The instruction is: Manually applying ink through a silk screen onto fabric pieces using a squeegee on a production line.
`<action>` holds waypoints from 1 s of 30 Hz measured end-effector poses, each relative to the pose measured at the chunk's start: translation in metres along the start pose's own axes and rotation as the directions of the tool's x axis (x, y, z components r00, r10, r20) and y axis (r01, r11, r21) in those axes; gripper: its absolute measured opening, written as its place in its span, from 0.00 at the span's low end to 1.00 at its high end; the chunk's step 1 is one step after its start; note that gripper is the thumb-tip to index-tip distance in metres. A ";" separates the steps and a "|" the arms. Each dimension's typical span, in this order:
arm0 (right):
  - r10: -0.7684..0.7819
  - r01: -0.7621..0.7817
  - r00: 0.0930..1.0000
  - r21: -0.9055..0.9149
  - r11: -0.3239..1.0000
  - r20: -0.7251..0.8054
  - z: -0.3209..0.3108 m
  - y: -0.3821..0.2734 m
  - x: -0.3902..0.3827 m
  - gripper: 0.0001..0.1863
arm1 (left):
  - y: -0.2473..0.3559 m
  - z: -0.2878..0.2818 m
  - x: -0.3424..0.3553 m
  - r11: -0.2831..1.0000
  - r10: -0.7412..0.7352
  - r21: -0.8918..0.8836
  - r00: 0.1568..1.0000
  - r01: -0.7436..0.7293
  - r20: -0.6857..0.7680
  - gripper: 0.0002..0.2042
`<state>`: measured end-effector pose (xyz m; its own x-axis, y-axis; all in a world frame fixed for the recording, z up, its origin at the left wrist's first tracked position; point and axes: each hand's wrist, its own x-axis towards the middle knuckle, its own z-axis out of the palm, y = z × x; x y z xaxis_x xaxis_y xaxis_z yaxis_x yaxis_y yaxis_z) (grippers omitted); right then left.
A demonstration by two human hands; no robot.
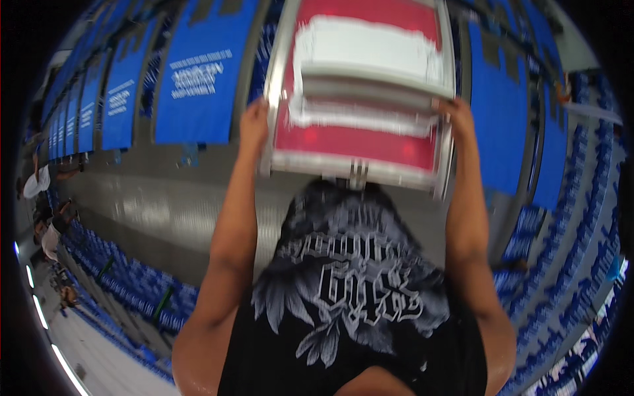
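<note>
In front of my body is a screen printing frame (269, 142) with pale metal sides and a red mesh (356, 146). White ink (363, 41) spreads over the mesh in a broad block with ragged edges. Across the ink lies a wide grey squeegee (370, 92), blurred by motion. My left hand (254, 120) is closed around the frame's left side. On the right side, my right hand (458, 116) grips the frame, its fingertips close to the squeegee's right end. Whether those fingers touch the squeegee, I cannot tell.
Blue printed fabric panels (198, 72) lie on a long row of boards to the left, and more blue panels (498, 112) to the right. Racks of hanging blue pieces (581, 171) stand farther right. Several people (47, 234) are at the far left. A grey floor (158, 204) runs beside me.
</note>
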<state>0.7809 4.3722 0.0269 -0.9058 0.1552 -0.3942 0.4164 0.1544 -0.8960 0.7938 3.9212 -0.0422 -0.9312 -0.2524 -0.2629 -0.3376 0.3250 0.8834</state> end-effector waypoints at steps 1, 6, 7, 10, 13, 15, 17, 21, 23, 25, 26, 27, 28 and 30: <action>-0.014 0.014 1.000 -0.014 1.000 -0.014 0.002 -0.001 -0.004 0.21 | 0.003 0.003 0.001 0.999 -0.020 -0.040 1.000 0.020 -0.008 0.24; -0.081 0.080 0.996 0.044 0.996 0.030 0.007 0.018 0.003 0.19 | -0.019 0.006 0.017 0.981 0.020 -0.193 1.000 -0.016 0.017 0.24; -0.077 0.075 0.997 0.051 0.996 0.028 0.006 0.022 0.007 0.19 | -0.018 0.007 0.019 0.981 0.019 -0.194 0.999 -0.014 0.027 0.24; -0.062 0.061 0.998 0.048 0.997 0.015 0.000 0.030 0.008 0.18 | -0.012 0.007 0.015 0.980 -0.009 -0.198 0.998 0.022 0.070 0.24; -0.059 0.060 0.998 0.030 0.998 -0.012 0.002 0.032 0.002 0.17 | -0.010 0.008 0.003 0.975 0.009 -0.224 0.999 -0.002 0.031 0.23; -0.073 0.074 0.997 0.018 0.997 -0.035 0.007 0.029 -0.001 0.17 | -0.015 0.005 0.000 0.987 0.012 -0.161 1.000 -0.009 0.015 0.22; -0.082 0.082 0.997 0.097 0.992 -0.006 0.007 0.028 -0.003 0.19 | -0.015 0.006 0.000 0.987 0.003 -0.159 1.000 0.000 0.018 0.22; -0.104 0.105 0.994 0.033 0.994 -0.026 0.007 0.030 0.000 0.22 | -0.008 0.012 0.000 0.992 -0.021 -0.129 0.999 0.015 -0.045 0.22; -0.089 0.089 0.996 0.027 0.996 -0.011 0.002 0.033 -0.001 0.21 | -0.009 0.013 0.002 0.993 -0.019 -0.116 0.999 0.014 -0.039 0.22; -0.081 0.081 0.996 -0.003 0.997 0.049 0.000 0.034 0.005 0.22 | -0.012 0.014 0.007 0.995 -0.015 -0.102 0.999 0.011 -0.039 0.21; -0.083 0.082 0.996 0.022 0.996 0.039 0.002 0.036 0.008 0.22 | -0.015 0.015 0.008 0.998 -0.023 -0.059 1.000 0.022 -0.016 0.22; -0.086 0.084 0.995 0.028 0.996 0.046 0.002 0.037 0.006 0.22 | -0.017 0.014 0.008 0.999 -0.031 -0.016 1.000 0.031 0.006 0.22; -0.102 0.105 0.994 -0.066 0.992 0.049 -0.001 0.035 0.003 0.21 | -0.016 0.011 0.008 1.000 -0.023 -0.017 1.000 0.023 -0.003 0.22; -0.060 0.088 0.994 -0.348 0.934 0.090 -0.003 0.023 -0.008 0.21 | -0.008 0.000 0.006 0.858 0.274 0.461 0.961 -0.226 -0.038 0.23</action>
<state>0.7979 4.3772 0.0100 -0.9324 0.0572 -0.3567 0.3365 0.4970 -0.7998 0.7906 3.9167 -0.0505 -0.9821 -0.1885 0.0041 -0.1425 0.7562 0.6387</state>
